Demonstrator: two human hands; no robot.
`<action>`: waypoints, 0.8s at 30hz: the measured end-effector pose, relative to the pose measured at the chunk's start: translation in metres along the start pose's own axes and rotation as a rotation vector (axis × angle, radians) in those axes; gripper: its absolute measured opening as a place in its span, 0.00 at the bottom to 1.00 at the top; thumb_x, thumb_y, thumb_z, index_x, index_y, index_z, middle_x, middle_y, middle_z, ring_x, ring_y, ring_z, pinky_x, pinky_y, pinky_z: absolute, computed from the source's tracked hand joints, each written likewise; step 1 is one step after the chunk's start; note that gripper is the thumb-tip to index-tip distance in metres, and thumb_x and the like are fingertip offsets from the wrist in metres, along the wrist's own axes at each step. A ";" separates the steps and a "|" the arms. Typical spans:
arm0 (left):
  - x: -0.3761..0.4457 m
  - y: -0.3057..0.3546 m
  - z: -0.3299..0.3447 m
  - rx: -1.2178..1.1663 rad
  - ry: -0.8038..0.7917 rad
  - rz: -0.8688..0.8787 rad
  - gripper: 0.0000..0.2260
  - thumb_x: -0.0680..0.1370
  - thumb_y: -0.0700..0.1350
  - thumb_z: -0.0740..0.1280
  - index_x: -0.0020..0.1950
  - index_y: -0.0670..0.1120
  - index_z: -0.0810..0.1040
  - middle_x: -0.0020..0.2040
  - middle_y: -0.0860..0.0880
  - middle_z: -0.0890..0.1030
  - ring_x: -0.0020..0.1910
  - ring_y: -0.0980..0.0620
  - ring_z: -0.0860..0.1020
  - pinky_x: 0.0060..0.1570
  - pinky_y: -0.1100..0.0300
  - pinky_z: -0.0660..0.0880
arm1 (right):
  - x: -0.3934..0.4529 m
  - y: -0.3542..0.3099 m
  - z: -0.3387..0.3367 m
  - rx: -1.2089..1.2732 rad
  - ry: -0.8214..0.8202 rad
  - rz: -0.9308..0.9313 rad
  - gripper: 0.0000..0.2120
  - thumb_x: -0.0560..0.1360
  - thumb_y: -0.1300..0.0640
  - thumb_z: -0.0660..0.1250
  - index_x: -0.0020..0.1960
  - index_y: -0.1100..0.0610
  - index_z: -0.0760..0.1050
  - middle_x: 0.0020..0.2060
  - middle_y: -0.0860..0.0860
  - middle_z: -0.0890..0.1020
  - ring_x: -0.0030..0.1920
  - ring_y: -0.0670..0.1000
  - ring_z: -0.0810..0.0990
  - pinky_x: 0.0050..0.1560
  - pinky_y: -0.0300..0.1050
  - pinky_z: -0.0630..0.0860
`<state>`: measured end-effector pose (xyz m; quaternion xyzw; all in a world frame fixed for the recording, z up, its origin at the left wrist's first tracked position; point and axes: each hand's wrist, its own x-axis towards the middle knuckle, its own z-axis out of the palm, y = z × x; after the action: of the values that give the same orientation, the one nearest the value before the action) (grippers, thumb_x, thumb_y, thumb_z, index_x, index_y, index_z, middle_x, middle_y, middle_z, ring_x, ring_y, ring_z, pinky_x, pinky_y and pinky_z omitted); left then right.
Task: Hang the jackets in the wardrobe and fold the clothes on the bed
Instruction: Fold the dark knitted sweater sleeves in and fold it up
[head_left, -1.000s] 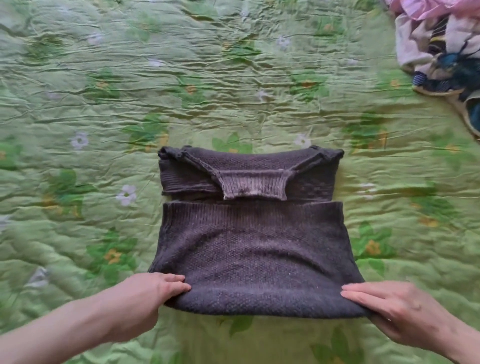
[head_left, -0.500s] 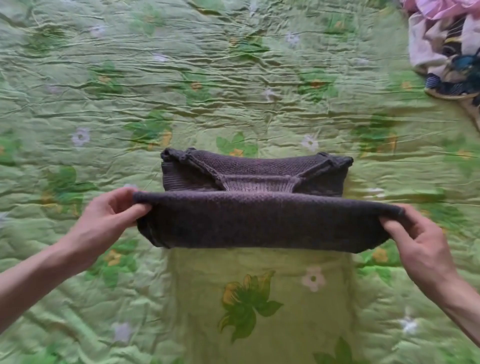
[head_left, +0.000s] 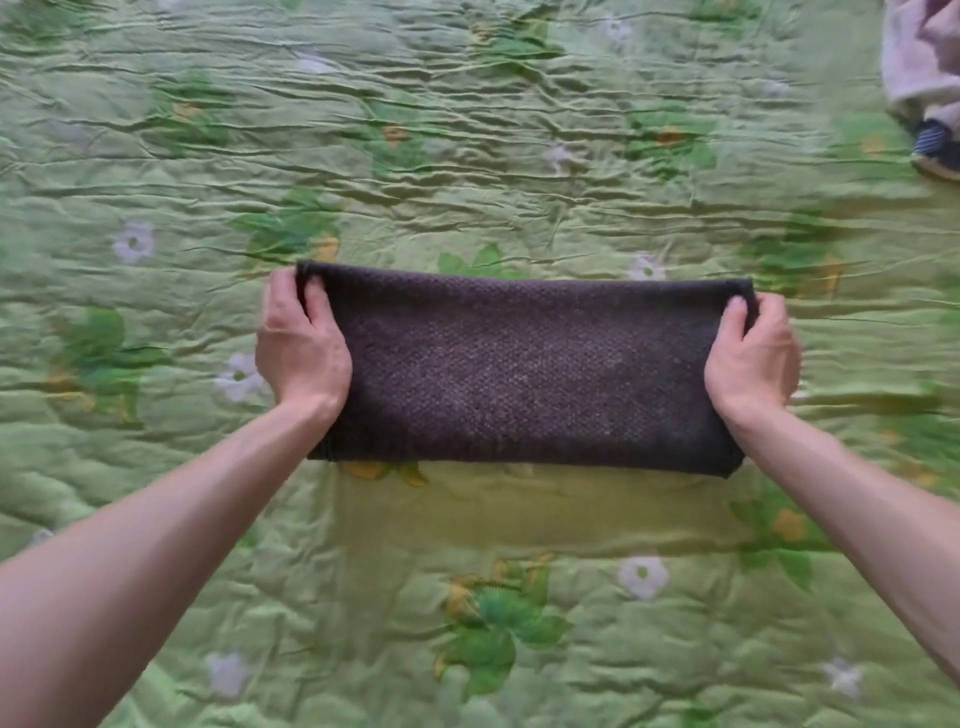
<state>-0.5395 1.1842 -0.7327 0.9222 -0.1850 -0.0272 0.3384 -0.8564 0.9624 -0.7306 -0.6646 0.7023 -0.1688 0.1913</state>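
Sweater, folded, no readable label, both hands gripping far corners

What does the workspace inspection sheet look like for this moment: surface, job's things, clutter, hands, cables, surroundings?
Surface: wrinkled green quilted bedspread with flower print fills the view.
Job's things: dark brown knitted sweater, folded into a flat rectangle, lies on the bedspread.
Clutter: pile of pale pink and striped clothes at the top right corner, apart from the sweater.
Hands: left hand grips the sweater's far left corner; right hand grips the far right corner.
Cables: nothing seen.
Surroundings: nothing seen beyond the bed; no wardrobe or jackets in view.
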 end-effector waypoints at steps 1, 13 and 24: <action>0.006 -0.003 0.003 0.020 -0.016 0.025 0.15 0.87 0.51 0.57 0.62 0.42 0.76 0.58 0.40 0.81 0.56 0.38 0.78 0.52 0.49 0.68 | 0.003 0.001 0.003 -0.044 -0.010 0.004 0.18 0.86 0.49 0.55 0.65 0.62 0.72 0.57 0.68 0.81 0.56 0.70 0.79 0.51 0.58 0.71; -0.043 0.012 0.011 0.199 -0.244 0.715 0.22 0.84 0.47 0.61 0.78 0.42 0.69 0.77 0.40 0.68 0.78 0.40 0.65 0.77 0.42 0.60 | -0.030 -0.007 0.017 -0.177 -0.032 -0.884 0.20 0.85 0.50 0.60 0.72 0.60 0.72 0.69 0.60 0.74 0.69 0.61 0.72 0.70 0.59 0.67; -0.010 -0.030 0.027 0.421 -0.339 0.753 0.30 0.83 0.61 0.57 0.84 0.51 0.60 0.85 0.45 0.58 0.84 0.43 0.54 0.82 0.42 0.51 | -0.014 0.046 0.028 -0.301 -0.230 -0.686 0.36 0.82 0.34 0.51 0.84 0.50 0.55 0.84 0.52 0.55 0.84 0.54 0.51 0.82 0.60 0.51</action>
<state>-0.5435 1.1922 -0.7737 0.8221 -0.5612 -0.0146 0.0952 -0.8824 0.9799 -0.7771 -0.8959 0.4304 -0.0425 0.1017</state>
